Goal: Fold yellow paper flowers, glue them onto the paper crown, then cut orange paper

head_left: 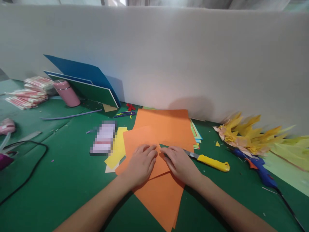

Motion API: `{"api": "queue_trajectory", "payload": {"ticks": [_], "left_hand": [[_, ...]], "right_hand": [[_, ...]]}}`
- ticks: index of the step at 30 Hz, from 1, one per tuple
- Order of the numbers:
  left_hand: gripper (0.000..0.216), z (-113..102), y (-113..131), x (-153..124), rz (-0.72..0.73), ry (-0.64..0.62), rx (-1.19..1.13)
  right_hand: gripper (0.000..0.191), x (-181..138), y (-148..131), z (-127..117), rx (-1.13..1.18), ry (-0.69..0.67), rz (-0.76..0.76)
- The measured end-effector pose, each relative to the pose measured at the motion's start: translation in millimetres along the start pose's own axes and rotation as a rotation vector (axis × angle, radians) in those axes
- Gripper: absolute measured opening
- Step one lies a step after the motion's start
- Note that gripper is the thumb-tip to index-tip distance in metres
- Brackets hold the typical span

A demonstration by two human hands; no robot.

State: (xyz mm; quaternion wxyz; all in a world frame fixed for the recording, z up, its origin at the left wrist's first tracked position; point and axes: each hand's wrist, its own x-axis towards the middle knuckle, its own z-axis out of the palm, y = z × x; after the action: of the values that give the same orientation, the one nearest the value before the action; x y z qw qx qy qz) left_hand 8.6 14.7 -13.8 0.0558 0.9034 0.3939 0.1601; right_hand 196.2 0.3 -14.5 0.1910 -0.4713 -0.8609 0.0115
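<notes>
I'm at the remote end, eyes on the head view, and here's the paper, right at the centre of the broad green surface [72,180]! The flat orange paper sheet [160,166] lies under both hands, its near edge slanting over a pointed orange paper piece [161,196]; one folded sheet or two, I can't tell. Just behind, a large rectangular orange paper sheet [166,125] tops a coloured stack

My left hand [142,162] is palm down on the near sheet, fingers bent and close together. My right hand [181,162] sits opposite, fingers bent, thumb parted from them, a narrow gap between the two hands. Is either one pinching an edge? From up here I cannot tell

I'd call the step in hand lining up and steadying the paper, perhaps working a fold. As I judge it, the next move calls for the left fingers to pin the sheet while the right ones press along the edge, lightly, so nothing slides or creases askew

And one for me to watch: the long knife with a yellow plastic handle [213,162] lies just beside my right hand, its blade running in behind the fingers, the tip unclear. That wrist wants care on any sweep to the right
</notes>
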Motion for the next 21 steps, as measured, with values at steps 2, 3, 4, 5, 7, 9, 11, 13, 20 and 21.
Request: {"api": "queue_trajectory", "payload": {"ticks": [2, 3, 4, 5, 7, 9, 11, 13, 20, 21], "left_hand": [[0.03, 0.0, 0.2, 0.4, 0.006, -0.013, 0.022], [0.031, -0.5, 0.8, 0.7, 0.008, -0.022, 0.034], [0.032, -1.2, 1.6, 1.0, 0.01, -0.033, 0.041], [0.032, -2.1, 2.7, 1.4, 0.013, -0.045, 0.042], [0.033, -4.1, 5.4, 2.3, 0.027, -0.066, 0.026], [0.032, -5.3, 8.2, 3.0, 0.04, -0.093, -0.003], [0.036, -5.1, 10.4, 3.3, 0.028, -0.123, -0.024], [0.04, -3.9, 11.5, 3.3, 0.002, -0.147, -0.035], [0.041, -2.2, 12.4, 2.7, 0.022, -0.108, -0.043], [0.039, -2.6, 12.6, 2.8, 0.026, -0.097, -0.046]], "right_hand": [[0.03, -6.5, 1.4, -3.0, 0.005, -0.021, -0.035], [0.032, -9.7, 2.3, -4.4, 0.013, -0.032, -0.055], [0.035, -12.6, 3.1, -5.5, 0.025, -0.041, -0.071], [0.037, -15.0, 3.9, -6.2, 0.039, -0.05, -0.077], [0.037, -18.1, 5.1, -6.6, 0.077, -0.059, -0.071], [0.034, -18.8, 5.7, -6.3, 0.112, -0.051, -0.073], [0.031, -17.9, 6.2, -6.1, 0.124, -0.025, -0.112], [0.028, -16.8, 6.8, -7.2, 0.129, -0.003, -0.161], [0.029, -24.8, 8.5, -18.6, 0.164, 0.048, -0.314], [0.029, -27.8, 8.3, -20.0, 0.178, 0.05, -0.329]]}}
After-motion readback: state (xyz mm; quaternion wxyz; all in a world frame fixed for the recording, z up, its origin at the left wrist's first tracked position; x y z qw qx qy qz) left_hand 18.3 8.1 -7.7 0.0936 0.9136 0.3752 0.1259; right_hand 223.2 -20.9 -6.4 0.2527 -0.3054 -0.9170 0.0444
